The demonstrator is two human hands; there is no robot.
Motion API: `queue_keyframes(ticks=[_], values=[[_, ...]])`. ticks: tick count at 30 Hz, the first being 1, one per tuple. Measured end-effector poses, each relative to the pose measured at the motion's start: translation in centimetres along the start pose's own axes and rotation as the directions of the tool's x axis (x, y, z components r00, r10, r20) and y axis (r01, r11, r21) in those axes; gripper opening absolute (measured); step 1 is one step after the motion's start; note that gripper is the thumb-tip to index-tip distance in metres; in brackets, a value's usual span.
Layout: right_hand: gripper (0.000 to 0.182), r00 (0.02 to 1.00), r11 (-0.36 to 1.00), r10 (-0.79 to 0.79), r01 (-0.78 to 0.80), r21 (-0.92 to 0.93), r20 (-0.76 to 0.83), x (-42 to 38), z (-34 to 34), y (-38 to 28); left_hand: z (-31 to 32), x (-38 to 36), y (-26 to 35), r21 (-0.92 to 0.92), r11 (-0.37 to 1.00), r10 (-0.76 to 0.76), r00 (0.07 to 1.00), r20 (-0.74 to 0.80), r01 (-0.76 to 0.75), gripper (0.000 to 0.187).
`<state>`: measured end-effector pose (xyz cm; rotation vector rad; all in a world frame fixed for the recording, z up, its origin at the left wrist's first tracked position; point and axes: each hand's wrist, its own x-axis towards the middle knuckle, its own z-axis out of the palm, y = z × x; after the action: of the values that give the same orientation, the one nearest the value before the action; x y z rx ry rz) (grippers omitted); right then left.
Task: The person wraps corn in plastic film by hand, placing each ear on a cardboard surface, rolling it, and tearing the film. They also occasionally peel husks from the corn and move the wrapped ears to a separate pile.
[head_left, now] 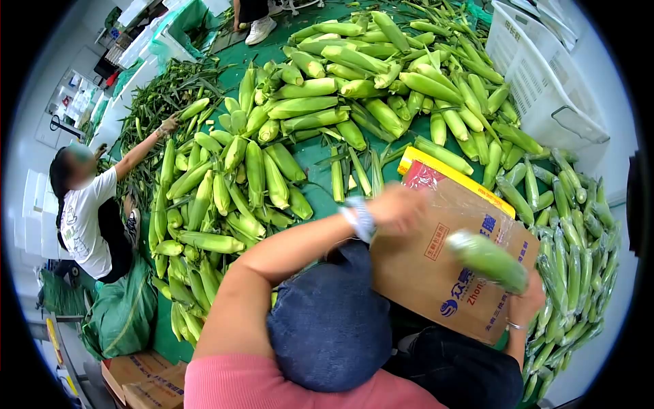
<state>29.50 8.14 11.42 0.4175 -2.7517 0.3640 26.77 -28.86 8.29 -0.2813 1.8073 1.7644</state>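
Note:
Over the flat cardboard [436,252], my right hand [530,300] grips the lower end of a corn cob in clear plastic [489,261], which is blurred by motion. My left hand [402,210] is above the cardboard's left part, smeared by motion; whether its fingers hold anything does not show. A yellow-edged tray [458,178] with red and clear film lies at the cardboard's upper edge. Unwrapped corn in green husks [255,170] is piled to the left and ahead. Plastic-wrapped cobs [572,266] are heaped to the right of my right hand.
At the left, a person in a white shirt [88,218] reaches toward corn beside loose husks [160,95]. A white crate [545,82] stands at the upper right. Another person's shoe [261,30] is at the top. A green sack [121,313] and cardboard boxes [146,382] are lower left.

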Motion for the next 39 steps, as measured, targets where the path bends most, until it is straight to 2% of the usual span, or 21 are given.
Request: queue_keyframes(ticks=[1,2,3,5,7,8,12,14,15,16,17,18,19,21,24,29,30,32,35,36,39], values=[[0.020,0.994,0.994,0.108,-0.108,-0.034,0.010,-1.0,-0.2,3.5,-3.5,0.3,-4.3,0.279,0.847,0.532,0.726,-0.435,-0.453,0.023],[0.027,0.935,0.932,0.354,-0.354,-0.072,-0.020,-2.1,-0.7,7.7,-6.9,-2.4,-4.9,0.613,0.762,0.633,0.442,-0.636,-0.208,0.014],[0.033,0.961,0.951,0.124,-0.186,-0.246,-0.249,-4.2,-0.3,16.7,-11.7,-3.1,-8.5,0.722,0.690,0.721,0.136,-0.679,-0.050,0.013],[0.043,0.784,0.682,0.615,-0.581,-0.445,-0.082,-3.2,-6.5,22.9,-19.9,-7.1,-13.7,0.661,0.684,0.717,-0.120,-0.686,0.307,0.021],[0.068,0.744,0.696,0.563,-0.661,-0.279,-0.359,-5.6,-9.3,35.7,-23.5,-10.9,-15.5,0.499,0.658,0.621,-0.032,-0.783,0.563,0.034],[0.072,0.553,0.559,0.817,-0.829,-0.012,-0.160,-5.5,-11.4,39.6,-23.6,-11.4,-15.4,0.422,0.651,0.503,0.058,-0.862,0.631,0.042],[0.060,0.747,0.782,0.619,-0.615,0.103,-0.244,-2.1,-9.2,28.6,-23.6,-10.6,-15.9,0.134,0.691,-0.034,0.217,-0.975,0.710,0.071],[0.049,0.835,0.842,0.540,-0.535,0.077,-0.108,-2.3,-3.6,21.3,-23.3,-10.7,-16.5,0.167,0.686,0.029,0.202,-0.979,0.708,0.068],[0.047,0.770,0.721,0.605,-0.637,0.271,0.201,-0.6,-3.3,14.1,-24.9,-10.8,-16.6,0.141,0.715,-0.048,0.250,-0.967,0.684,0.065],[0.045,0.858,0.871,0.452,-0.484,0.090,0.243,-0.2,-2.4,10.6,-26.7,-10.7,-17.4,-0.287,0.923,-0.360,0.315,-0.878,0.254,0.057],[0.043,0.948,0.958,0.260,-0.277,0.071,0.186,-0.9,-0.7,9.6,-27.0,-10.7,-17.3,-0.245,0.926,-0.344,0.375,-0.861,0.288,0.057],[0.043,0.876,0.928,0.322,-0.367,0.063,0.358,0.0,-1.3,6.8,-26.9,-11.9,-16.3,-0.623,0.746,-0.404,0.585,-0.703,-0.233,0.048],[0.045,0.859,0.941,0.288,-0.335,0.038,0.422,0.4,-0.5,5.5,-26.3,-12.6,-14.4,-0.831,0.163,-0.310,0.772,-0.555,-0.532,0.040],[0.053,0.725,0.938,0.342,-0.305,-0.167,0.598,1.7,1.1,3.5,-16.7,-12.9,-7.5,-0.694,0.469,-0.032,0.775,-0.631,-0.546,0.042],[0.062,0.735,0.925,0.372,-0.245,-0.290,0.567,3.1,3.3,0.6,-9.8,-10.6,-2.6,-0.638,0.663,0.212,0.915,-0.342,-0.392,0.042],[0.045,0.875,0.974,0.182,-0.223,0.039,0.448,4.4,8.1,1.4,-1.8,-1.8,4.7,-0.229,0.919,0.303,0.947,-0.105,-0.320,0.051],[0.045,0.882,0.973,0.183,-0.224,0.046,0.434,4.0,8.9,2.1,0.6,-0.5,6.1,-0.271,0.922,0.267,0.961,-0.077,-0.278,0.052],[0.031,0.670,0.496,0.249,-0.708,0.502,0.699,2.4,9.2,3.8,1.9,2.6,6.3,-0.334,0.932,0.193,0.974,0.119,-0.144,0.051],[0.028,0.588,0.277,0.185,-0.800,0.533,0.787,1.0,5.8,5.6,3.5,3.6,6.3,-0.620,0.740,0.011,0.916,0.400,0.262,0.054],[0.029,0.604,0.139,0.146,-0.797,0.588,0.783,-0.3,5.2,6.7,4.7,3.0,6.3,-0.725,0.603,0.138,0.852,0.505,0.332,0.052],[0.029,0.676,0.140,0.284,-0.730,0.669,0.680,-1.7,5.4,6.1,5.4,2.2,4.6,-0.799,0.491,0.195,0.851,0.488,0.346,0.065]])
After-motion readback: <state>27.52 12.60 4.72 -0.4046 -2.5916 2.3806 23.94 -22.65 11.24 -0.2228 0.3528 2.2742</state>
